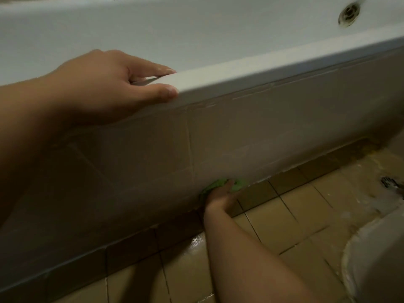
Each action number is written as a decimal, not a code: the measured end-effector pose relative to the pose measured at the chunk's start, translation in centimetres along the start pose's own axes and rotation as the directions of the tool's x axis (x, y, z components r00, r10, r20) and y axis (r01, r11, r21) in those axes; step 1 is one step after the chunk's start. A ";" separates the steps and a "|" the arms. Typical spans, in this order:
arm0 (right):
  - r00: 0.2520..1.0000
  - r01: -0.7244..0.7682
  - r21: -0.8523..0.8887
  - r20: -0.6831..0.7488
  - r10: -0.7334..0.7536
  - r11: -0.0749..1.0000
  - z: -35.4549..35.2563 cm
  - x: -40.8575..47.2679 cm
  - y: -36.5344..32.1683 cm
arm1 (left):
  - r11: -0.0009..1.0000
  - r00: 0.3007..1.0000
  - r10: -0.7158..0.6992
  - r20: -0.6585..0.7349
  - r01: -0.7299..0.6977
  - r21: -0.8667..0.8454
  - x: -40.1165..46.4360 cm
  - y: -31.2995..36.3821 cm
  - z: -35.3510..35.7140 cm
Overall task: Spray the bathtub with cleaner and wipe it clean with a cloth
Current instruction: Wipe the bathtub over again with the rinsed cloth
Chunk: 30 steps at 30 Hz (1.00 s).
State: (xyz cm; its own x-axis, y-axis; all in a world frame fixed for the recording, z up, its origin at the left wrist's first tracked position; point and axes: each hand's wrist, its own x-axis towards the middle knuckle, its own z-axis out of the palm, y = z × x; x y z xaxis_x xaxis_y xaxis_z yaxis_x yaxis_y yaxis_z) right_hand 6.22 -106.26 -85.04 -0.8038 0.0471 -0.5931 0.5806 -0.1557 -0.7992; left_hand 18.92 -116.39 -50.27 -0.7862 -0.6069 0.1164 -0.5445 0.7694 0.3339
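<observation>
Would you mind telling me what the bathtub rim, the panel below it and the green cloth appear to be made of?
Bathtub rim: smooth glossy white, likely acrylic or enamel; it shows a soft sheen.
Panel: probably glazed ceramic tile, given the pale grout lines crossing it.
Green cloth: soft, matte and bunched, probably fabric or microfibre, though too blurred to be sure.

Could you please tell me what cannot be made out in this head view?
- Green cloth: mostly hidden behind the right hand.
- Spray cleaner: not in view.
- Bathtub interior: cut off by the top edge.
- Floor drain: blurred, near the right edge.
</observation>
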 end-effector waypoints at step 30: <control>0.775 0.621 -0.286 0.364 -0.516 0.730 -3.0 -7.9 -21.2 | 0.997 0.965 -0.077 0.249 0.067 0.048 1.0 1.8 -0.6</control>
State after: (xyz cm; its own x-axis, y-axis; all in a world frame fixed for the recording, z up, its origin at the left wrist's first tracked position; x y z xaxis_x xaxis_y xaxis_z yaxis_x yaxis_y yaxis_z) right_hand 0.62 -100.42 -63.70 -0.9701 -0.2425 -0.0114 -0.0380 0.1980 -0.9795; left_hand 17.31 -115.72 -48.95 -0.7897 -0.5957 -0.1466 -0.6096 0.7356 0.2955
